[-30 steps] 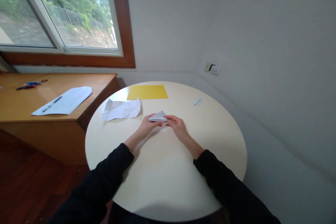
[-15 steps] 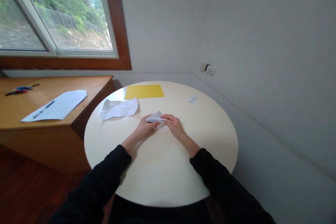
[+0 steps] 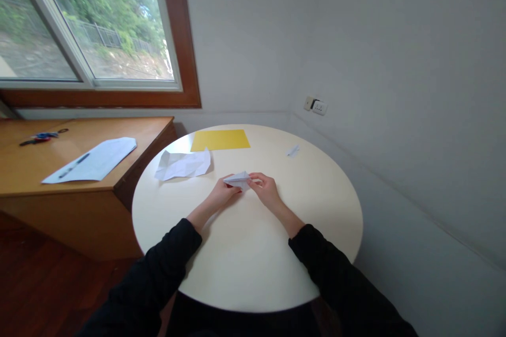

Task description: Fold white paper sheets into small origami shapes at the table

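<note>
A small folded white paper [image 3: 238, 179] sits between both hands above the middle of the round cream table [image 3: 245, 253]. My left hand [image 3: 220, 197] pinches its left end. My right hand [image 3: 268, 189] grips its right end, fingers curled over the edge. The paper is a flat triangular shape, held just off the tabletop. Black sleeves cover both forearms.
A crumpled white sheet [image 3: 183, 164] and a yellow sheet [image 3: 220, 140] lie at the table's far side, and a small white scrap [image 3: 292, 150] lies to the right. Left stands a wooden desk [image 3: 79, 168] with white paper, pen and scissors. Grey walls close in behind and right.
The hands have kept hold of the folded paper and turned it slightly. The camera view shifted a little.
</note>
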Tool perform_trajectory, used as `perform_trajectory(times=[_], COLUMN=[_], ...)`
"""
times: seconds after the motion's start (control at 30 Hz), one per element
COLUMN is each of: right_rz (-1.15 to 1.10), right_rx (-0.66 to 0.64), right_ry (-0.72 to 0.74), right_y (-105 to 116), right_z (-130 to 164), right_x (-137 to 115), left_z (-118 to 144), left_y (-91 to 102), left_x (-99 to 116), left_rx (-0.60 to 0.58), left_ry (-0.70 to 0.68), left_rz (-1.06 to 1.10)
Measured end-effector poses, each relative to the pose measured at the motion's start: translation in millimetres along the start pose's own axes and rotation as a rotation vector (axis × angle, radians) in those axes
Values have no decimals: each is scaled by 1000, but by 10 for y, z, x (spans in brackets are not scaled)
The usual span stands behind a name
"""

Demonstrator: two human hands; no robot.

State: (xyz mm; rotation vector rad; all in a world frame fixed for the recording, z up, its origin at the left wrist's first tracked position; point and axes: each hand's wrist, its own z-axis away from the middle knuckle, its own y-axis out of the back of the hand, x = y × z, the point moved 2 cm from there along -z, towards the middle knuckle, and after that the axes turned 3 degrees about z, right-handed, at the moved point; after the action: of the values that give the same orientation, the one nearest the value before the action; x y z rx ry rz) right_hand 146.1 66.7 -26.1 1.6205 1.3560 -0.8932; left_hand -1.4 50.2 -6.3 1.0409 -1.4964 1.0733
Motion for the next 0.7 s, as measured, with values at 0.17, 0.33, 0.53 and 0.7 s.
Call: perform_trajectory(times=[0.17, 0.33, 0.53, 0.7], right_rz=[9, -103, -181, -199], right_rx=[0, -9, -18, -36], right_ry=[-38, -116, -178, -226], right_y=[6, -1, -6, 5], right_z=[12, 18, 23, 37], right_x=[-31, -71, -103, -139], left_z=[-30, -30, 10, 4], left_y=[12, 9, 1, -8], left_x=[-29, -1, 59, 43], left_rx=[42, 73, 25, -11], left_ry=[58, 74, 7, -23], left_rz=[79, 101, 33, -33])
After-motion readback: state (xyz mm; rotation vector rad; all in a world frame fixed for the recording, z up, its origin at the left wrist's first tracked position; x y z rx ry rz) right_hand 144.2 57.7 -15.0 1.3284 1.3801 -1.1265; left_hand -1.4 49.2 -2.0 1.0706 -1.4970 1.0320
